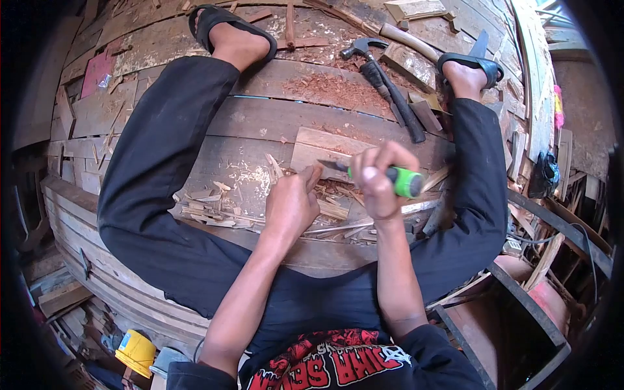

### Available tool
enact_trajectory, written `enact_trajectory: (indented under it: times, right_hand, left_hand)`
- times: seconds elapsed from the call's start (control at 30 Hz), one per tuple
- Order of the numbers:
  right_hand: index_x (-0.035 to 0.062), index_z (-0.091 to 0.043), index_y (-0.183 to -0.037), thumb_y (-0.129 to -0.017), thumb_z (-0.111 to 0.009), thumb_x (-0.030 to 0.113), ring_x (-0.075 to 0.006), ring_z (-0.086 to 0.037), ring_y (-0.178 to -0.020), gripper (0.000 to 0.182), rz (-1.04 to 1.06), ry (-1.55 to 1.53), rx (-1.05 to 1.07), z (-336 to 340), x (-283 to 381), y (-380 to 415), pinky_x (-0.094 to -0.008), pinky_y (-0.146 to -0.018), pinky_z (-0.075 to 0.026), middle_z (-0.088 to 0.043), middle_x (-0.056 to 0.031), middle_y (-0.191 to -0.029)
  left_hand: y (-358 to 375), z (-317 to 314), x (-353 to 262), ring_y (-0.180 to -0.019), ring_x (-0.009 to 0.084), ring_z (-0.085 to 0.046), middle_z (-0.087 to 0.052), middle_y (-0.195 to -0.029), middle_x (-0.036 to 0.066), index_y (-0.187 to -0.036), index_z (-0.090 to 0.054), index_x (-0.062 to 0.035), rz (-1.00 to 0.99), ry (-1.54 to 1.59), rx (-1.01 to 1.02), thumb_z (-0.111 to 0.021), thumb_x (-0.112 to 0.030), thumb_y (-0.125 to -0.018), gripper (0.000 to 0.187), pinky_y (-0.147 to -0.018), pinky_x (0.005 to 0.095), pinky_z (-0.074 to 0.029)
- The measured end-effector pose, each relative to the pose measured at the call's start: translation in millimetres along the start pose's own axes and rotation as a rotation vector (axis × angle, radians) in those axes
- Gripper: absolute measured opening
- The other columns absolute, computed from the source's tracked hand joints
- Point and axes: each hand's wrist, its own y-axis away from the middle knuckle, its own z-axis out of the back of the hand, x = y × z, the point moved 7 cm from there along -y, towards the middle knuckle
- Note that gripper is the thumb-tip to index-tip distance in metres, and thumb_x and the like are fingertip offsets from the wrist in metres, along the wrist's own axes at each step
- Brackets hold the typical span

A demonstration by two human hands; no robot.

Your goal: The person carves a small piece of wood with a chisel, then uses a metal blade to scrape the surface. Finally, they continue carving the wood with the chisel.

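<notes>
Between my legs, my right hand (379, 179) is wrapped round a green and black handled tool (406, 182). Its dark pointed blade reaches left toward my other hand. My left hand (292, 203) is closed, fingers pressed together near the blade tip; whatever it holds is too small or hidden to name. A flat light wooden block (318, 148) lies on the planks just beyond both hands. Wood slivers (214, 207) are scattered to the left of my left hand.
A hammer (396, 97) lies on the planks ahead, beside reddish sawdust (331, 88) and a long wooden handle (409, 41). Wood offcuts (409, 65) sit near my right foot. A yellow bucket (135, 351) stands at the lower left, a metal frame (530, 305) at the lower right.
</notes>
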Motion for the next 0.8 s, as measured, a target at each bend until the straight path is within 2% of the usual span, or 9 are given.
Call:
enact_trajectory:
  times: [0.1,0.23,0.33,0.47,0.53,0.63,0.73,0.8]
  right_hand:
    - [0.0066,-0.039,-0.068,-0.083,-0.063,0.003,-0.0078,-0.037,-0.055,0.029,-0.014,0.124,0.021,5,-9,-1,-0.0269,-0.052,-0.033,-0.044,-0.0007,-0.06]
    - [0.0058,-0.039,-0.068,-0.082,-0.064,0.003,-0.0079,-0.04,-0.057,0.029,0.005,-0.073,-0.006,-1,3,2,-0.027,-0.052,-0.033,-0.045,-0.0012,-0.061]
    - [0.0075,-0.038,-0.069,-0.083,-0.065,0.007,-0.0079,-0.035,-0.048,0.03,0.025,0.106,0.018,2,-7,3,-0.0268,-0.046,-0.029,-0.04,-0.0011,-0.059]
    - [0.0046,-0.041,-0.067,-0.082,-0.065,0.003,-0.0084,-0.04,-0.056,0.028,0.04,-0.007,0.013,1,3,4,-0.0274,-0.053,-0.035,-0.044,-0.0008,-0.06]
    - [0.005,-0.041,-0.066,-0.082,-0.065,0.003,-0.0082,-0.04,-0.055,0.029,-0.014,0.03,0.004,1,-5,7,-0.027,-0.052,-0.034,-0.044,-0.0008,-0.059]
    - [0.0055,-0.041,-0.065,-0.082,-0.065,0.002,-0.008,-0.04,-0.054,0.029,0.015,0.075,0.026,-3,3,2,-0.027,-0.051,-0.034,-0.045,-0.0012,-0.058]
    - [0.0056,-0.041,-0.065,-0.081,-0.065,0.002,-0.008,-0.042,-0.055,0.029,0.036,0.007,0.021,-2,3,5,-0.0273,-0.051,-0.035,-0.046,-0.0015,-0.058]
    - [0.0056,-0.041,-0.064,-0.08,-0.064,0.002,-0.0077,-0.043,-0.053,0.028,0.047,0.15,0.062,1,-11,7,-0.027,-0.049,-0.035,-0.049,-0.0017,-0.058]
  left_hand:
    - [-3,4,-6,-0.095,0.0451,-0.068,-0.068,-0.099,0.03,-0.119,-0.071,-0.0037,-0.026,-0.031,-0.007,-0.06,0.003,-0.082,0.04,-0.081,0.0491,-0.055]
    - [-2,2,0,-0.093,0.0455,-0.068,-0.068,-0.098,0.03,-0.121,-0.071,-0.0044,-0.05,0.018,-0.035,-0.061,0.003,-0.083,0.04,-0.08,0.0481,-0.056]
    - [-4,0,-2,-0.094,0.0458,-0.068,-0.068,-0.098,0.031,-0.121,-0.071,-0.0036,-0.047,0.004,-0.015,-0.06,0.003,-0.083,0.04,-0.081,0.0477,-0.056]
    - [-5,0,0,-0.096,0.0454,-0.068,-0.068,-0.099,0.031,-0.122,-0.07,-0.0026,-0.053,0.01,-0.038,-0.06,0.003,-0.083,0.041,-0.082,0.0469,-0.057]
    - [-2,-3,1,-0.097,0.0454,-0.068,-0.068,-0.099,0.031,-0.122,-0.07,-0.0024,-0.086,0.052,-0.07,-0.06,0.003,-0.082,0.041,-0.082,0.0466,-0.057]
    - [-5,0,-5,-0.098,0.0458,-0.067,-0.068,-0.099,0.031,-0.12,-0.07,-0.0017,-0.014,-0.013,-0.015,-0.06,0.003,-0.082,0.04,-0.082,0.0466,-0.057]
    - [-4,-1,-4,-0.092,0.0457,-0.069,-0.07,-0.096,0.028,-0.119,-0.07,-0.0024,-0.076,0.032,-0.051,-0.06,0.005,-0.078,0.043,-0.083,0.05,-0.057]
    - [-2,-2,-6,-0.091,0.046,-0.069,-0.069,-0.094,0.029,-0.118,-0.069,-0.0025,-0.056,0.014,-0.025,-0.06,0.005,-0.078,0.042,-0.083,0.0506,-0.057]
